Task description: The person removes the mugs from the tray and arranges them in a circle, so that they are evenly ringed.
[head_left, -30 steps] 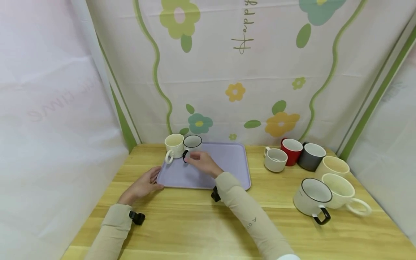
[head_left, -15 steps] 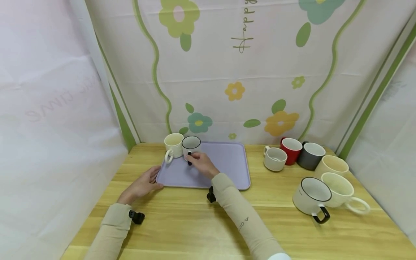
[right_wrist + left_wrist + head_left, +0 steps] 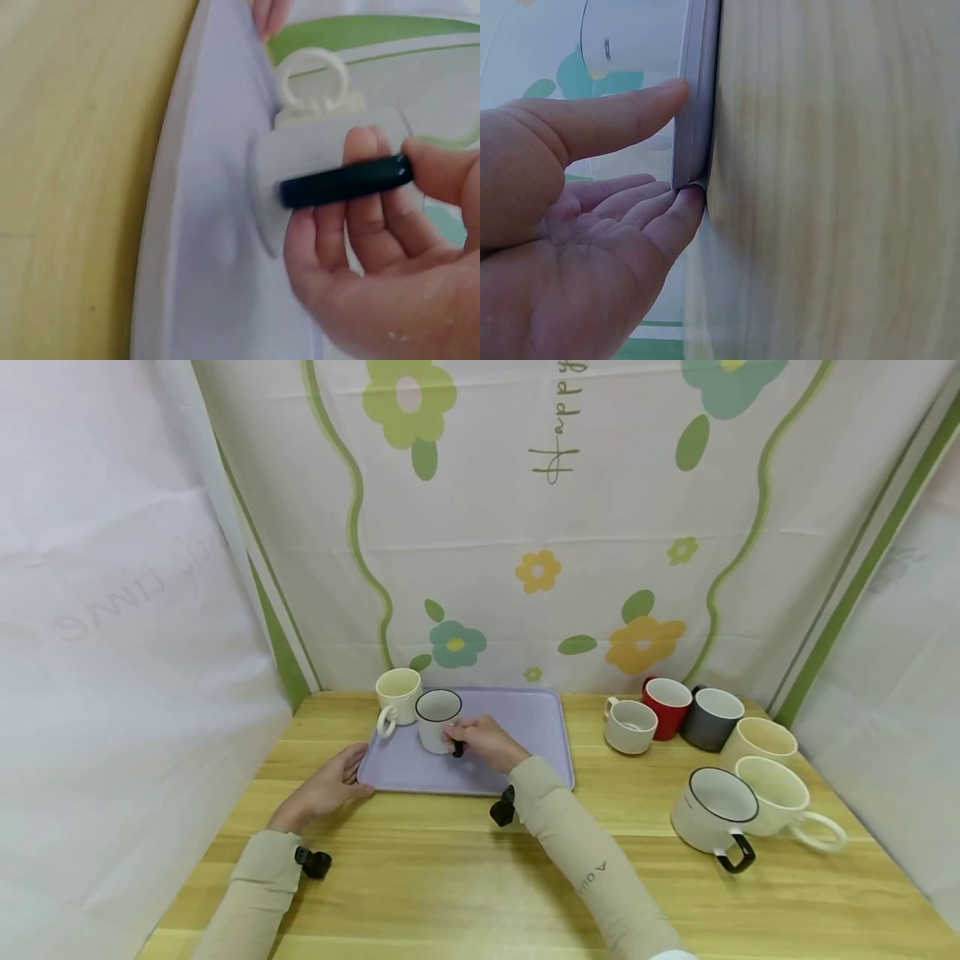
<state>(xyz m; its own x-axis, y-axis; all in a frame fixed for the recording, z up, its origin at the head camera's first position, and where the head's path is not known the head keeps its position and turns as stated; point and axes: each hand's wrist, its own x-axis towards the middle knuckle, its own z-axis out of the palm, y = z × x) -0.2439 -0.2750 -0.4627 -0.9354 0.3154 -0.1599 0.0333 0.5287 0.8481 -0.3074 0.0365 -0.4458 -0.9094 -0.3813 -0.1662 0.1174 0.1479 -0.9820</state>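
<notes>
My right hand (image 3: 491, 742) grips the black handle (image 3: 345, 181) of a white mug with a black rim (image 3: 437, 710); fingers pass through the handle and the thumb presses its outer side. The mug stands upright, its base close over the lilac tray (image 3: 517, 714). A cream mug (image 3: 399, 697) with a ring handle is at the tray's back left corner. My left hand (image 3: 326, 789) touches the tray's front left corner. In the left wrist view its thumb (image 3: 622, 120) meets the rim, and its nearly straight fingers reach the tray's side.
On the right of the wooden table (image 3: 450, 885) are a small white cup (image 3: 630, 727), a red mug (image 3: 666, 714), a dark grey mug (image 3: 712, 722), two cream mugs, one with a large handle (image 3: 821, 835), and a black-rimmed white mug (image 3: 708, 818). Printed cloth (image 3: 555, 510) walls the back.
My right hand has moved from touching the handle to gripping it, and the black-rimmed mug has come forward, away from the cream mug, its handle turned right. The left hand has stayed put.
</notes>
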